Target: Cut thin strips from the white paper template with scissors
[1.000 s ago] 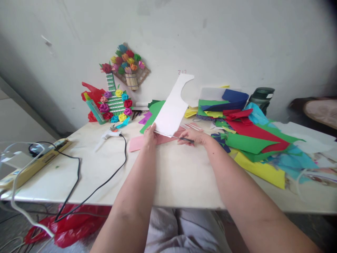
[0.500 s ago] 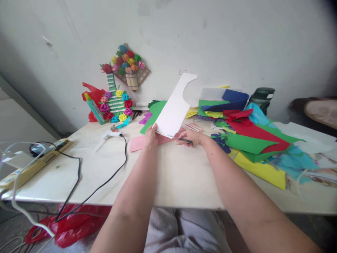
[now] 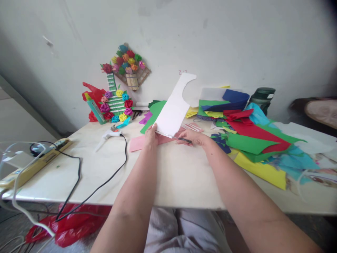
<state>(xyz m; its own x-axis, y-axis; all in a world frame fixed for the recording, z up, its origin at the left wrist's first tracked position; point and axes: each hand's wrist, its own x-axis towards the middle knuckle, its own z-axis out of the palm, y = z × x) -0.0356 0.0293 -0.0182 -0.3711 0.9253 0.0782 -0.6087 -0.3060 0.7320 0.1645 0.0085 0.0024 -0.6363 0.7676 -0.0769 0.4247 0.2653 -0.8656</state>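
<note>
A white sheet (image 3: 172, 110), cut with a curved notch on its upper right side, slants up above the table. My left hand (image 3: 151, 135) is closed on its lower left corner. Closed around the dark handle of a pair of scissors (image 3: 186, 140), my right hand (image 3: 191, 136) is by the sheet's lower right corner. The thin metal blades lie along the bottom edge of the sheet, pointing toward my left hand. Whether they are apart is too small to tell. Under the sheet lie pink paper (image 3: 137, 143) and green paper (image 3: 155, 117).
A glue gun (image 3: 109, 135) with a black cord lies left, near a power strip (image 3: 37, 163). A glue bottle (image 3: 95, 110) and flower-decorated craft (image 3: 117, 102) stand behind. Coloured sheets (image 3: 252, 142) pile up on the right, before a dark green bottle (image 3: 262, 100).
The scissors' handle and my right fingers have shifted very slightly. The white sheet and my left hand are almost unmoved.
</note>
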